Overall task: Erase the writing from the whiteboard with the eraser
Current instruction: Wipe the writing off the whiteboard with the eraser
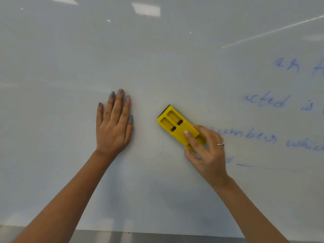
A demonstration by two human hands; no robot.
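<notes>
Whiteboard [157, 58] filling the view, glossy, ceiling lights reflected near the top. Left hand [114, 125] pressed flat against the board, fingers together and pointing up, nails painted grey-blue. Right hand [206, 149] gripping the lower end of a yellow eraser [177, 126] — tilted, upper end toward the left, pad side against the board. Ring [220, 144] on one finger. Blue writing [266, 102] in several lines at the right, partly smudged, nearest word touching the right hand. Left and centre of the board wiped clean — faint bluish haze only. Grey ledge [157, 236] along the bottom edge.
</notes>
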